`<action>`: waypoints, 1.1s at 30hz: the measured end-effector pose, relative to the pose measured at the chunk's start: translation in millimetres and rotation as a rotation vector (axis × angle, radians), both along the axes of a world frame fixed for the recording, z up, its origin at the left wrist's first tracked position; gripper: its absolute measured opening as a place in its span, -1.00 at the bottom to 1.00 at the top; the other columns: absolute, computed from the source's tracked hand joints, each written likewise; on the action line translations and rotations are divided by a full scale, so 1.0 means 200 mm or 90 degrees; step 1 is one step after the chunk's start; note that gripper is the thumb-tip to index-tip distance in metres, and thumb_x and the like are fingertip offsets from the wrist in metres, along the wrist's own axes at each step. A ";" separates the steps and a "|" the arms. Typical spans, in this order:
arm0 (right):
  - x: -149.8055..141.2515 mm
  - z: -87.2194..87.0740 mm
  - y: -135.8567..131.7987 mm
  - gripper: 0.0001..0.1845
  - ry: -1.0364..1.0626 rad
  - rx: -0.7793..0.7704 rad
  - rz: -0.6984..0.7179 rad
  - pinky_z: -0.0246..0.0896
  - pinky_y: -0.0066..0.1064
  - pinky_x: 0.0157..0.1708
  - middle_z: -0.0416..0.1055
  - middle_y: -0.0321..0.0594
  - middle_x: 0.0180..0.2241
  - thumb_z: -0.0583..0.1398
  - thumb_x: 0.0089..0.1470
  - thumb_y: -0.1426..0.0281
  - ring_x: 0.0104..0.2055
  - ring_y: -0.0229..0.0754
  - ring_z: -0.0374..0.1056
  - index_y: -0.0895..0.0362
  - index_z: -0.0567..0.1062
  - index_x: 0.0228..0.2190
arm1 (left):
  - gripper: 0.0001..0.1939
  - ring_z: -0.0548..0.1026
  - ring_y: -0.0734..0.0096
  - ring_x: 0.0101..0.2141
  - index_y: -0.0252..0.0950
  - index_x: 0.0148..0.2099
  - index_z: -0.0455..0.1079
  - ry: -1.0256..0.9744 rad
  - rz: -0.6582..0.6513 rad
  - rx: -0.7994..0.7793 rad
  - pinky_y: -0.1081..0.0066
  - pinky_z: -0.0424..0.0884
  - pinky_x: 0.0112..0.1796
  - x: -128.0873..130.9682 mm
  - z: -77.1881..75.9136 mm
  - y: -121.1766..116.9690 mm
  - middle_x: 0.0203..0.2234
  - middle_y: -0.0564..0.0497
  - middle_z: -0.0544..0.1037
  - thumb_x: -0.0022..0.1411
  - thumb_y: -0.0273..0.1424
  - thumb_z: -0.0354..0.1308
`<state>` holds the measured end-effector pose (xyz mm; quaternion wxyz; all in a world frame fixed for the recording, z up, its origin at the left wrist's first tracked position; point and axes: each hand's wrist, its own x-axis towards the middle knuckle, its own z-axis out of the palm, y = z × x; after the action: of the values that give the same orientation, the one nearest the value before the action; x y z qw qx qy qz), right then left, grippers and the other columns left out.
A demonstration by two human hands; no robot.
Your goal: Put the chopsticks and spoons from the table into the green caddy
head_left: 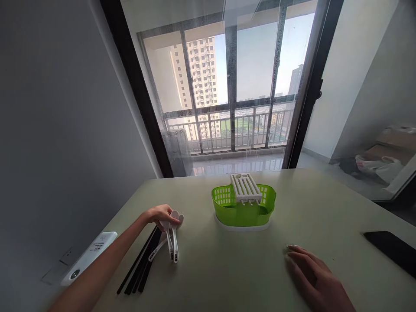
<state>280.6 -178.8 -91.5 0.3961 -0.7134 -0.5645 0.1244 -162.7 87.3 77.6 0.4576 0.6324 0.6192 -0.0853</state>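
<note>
My left hand (163, 215) is closed around white spoons (174, 242), gripping them near their bowls, with the handles pointing toward me. One more white spoon (159, 248) lies slanted on the table beneath them; whether the hand touches it too I cannot tell. Beside and partly under the hand is a loose bundle of black chopsticks (143, 262). My right hand (316, 277) rests on the table with loosely bent fingers and nothing visible in it. Between the hands, farther back, stands a green basket (245, 215) on a white base, with a slotted white rack (246, 187) across its top.
The pale table (227, 268) reaches back toward a glass door. A white device (92, 255) sits at the left edge, near the wall. At the right edge lies a flat black object (391, 249). Bags and boxes (383, 162) are on the floor beyond.
</note>
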 end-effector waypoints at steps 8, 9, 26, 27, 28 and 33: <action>0.00 0.01 0.00 -0.55 0.000 -0.001 0.000 0.43 -0.04 0.09 0.49 -0.23 0.11 0.09 0.16 -0.04 0.14 0.06 0.43 -0.07 0.61 -0.16 | -0.29 0.65 0.06 -0.30 -0.29 -0.30 0.55 0.006 -0.002 0.006 0.37 0.54 -0.44 0.05 0.01 -0.03 -0.42 -0.02 0.67 -0.45 0.11 0.51; 0.00 0.01 0.00 -0.54 0.001 -0.001 -0.001 0.43 -0.03 0.09 0.49 -0.22 0.10 0.09 0.15 -0.05 0.14 0.06 0.43 -0.07 0.61 -0.17 | -0.29 0.65 0.06 -0.29 -0.29 -0.30 0.56 0.008 -0.002 0.008 0.36 0.54 -0.43 0.06 0.01 -0.03 -0.41 -0.02 0.67 -0.46 0.10 0.51; 0.05 -0.05 0.00 -0.57 -0.047 -0.002 0.034 0.40 -0.10 0.12 0.45 -0.19 0.15 0.08 0.23 0.02 0.18 0.01 0.39 -0.05 0.58 -0.09 | -0.34 0.63 0.10 -0.33 -0.29 -0.35 0.49 0.099 -0.043 0.102 0.37 0.59 -0.50 0.16 -0.01 -0.04 -0.36 -0.02 0.62 -0.52 -0.02 0.52; 0.05 -0.05 0.01 -0.57 -0.051 -0.004 0.035 0.41 -0.10 0.12 0.44 -0.20 0.16 0.08 0.23 0.02 0.18 0.00 0.39 -0.05 0.57 -0.07 | -0.35 0.62 0.09 -0.32 -0.29 -0.36 0.48 0.108 -0.046 0.118 0.38 0.58 -0.52 0.16 -0.01 -0.04 -0.34 -0.03 0.62 -0.52 -0.03 0.52; 0.05 -0.05 0.01 -0.58 -0.054 -0.006 0.037 0.41 -0.11 0.11 0.44 -0.21 0.17 0.08 0.23 0.03 0.18 0.00 0.39 -0.06 0.56 -0.07 | -0.35 0.62 0.09 -0.31 -0.29 -0.36 0.47 0.116 -0.048 0.130 0.39 0.58 -0.53 0.16 -0.01 -0.04 -0.32 -0.05 0.62 -0.53 -0.04 0.52; 0.05 -0.05 0.01 -0.60 -0.073 0.002 0.038 0.44 -0.14 0.09 0.45 -0.22 0.17 0.10 0.23 0.04 0.17 0.00 0.41 -0.06 0.57 -0.07 | -0.32 0.60 0.11 -0.28 -0.30 -0.31 0.45 0.140 -0.072 0.173 0.45 0.53 -0.57 0.17 -0.01 -0.03 -0.14 -0.10 0.60 -0.51 -0.03 0.49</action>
<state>290.3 -177.4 -101.5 0.3604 -0.7015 -0.6075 0.0946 -129.3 81.1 75.4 0.2921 0.7090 0.6348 -0.0949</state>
